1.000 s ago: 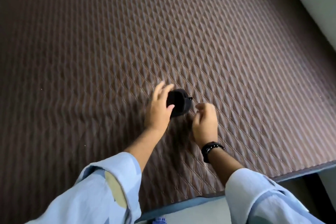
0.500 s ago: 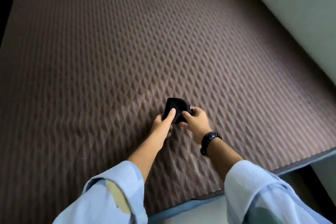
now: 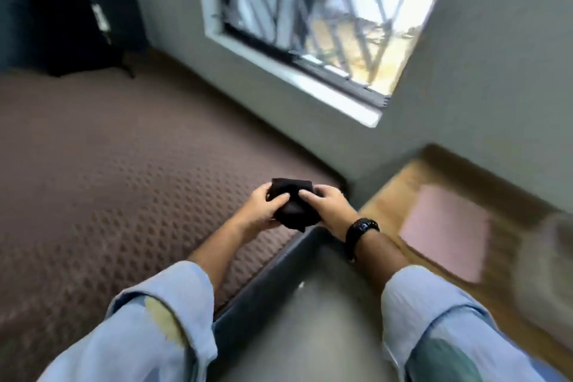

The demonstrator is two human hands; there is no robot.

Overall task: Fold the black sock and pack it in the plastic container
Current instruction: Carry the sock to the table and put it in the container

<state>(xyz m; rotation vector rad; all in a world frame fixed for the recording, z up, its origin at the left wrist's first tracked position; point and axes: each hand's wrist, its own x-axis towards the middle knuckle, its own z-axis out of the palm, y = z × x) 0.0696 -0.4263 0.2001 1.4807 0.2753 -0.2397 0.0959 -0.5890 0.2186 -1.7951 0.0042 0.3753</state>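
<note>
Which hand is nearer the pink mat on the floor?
Right. The right hand grips the black sock on the side toward the pink mat; the left hand holds the sock's far side.

Both arms wear pale blue sleeves [image 3: 161, 313] pushed up the forearms, and a black wristband [image 3: 361, 228] circles the right wrist.

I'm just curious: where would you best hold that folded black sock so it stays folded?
Probably across the bundle's middle, pinching from both sides: the sock is a compact wad, and the left hand and right hand already clamp it that way, thumbs on top.
</note>
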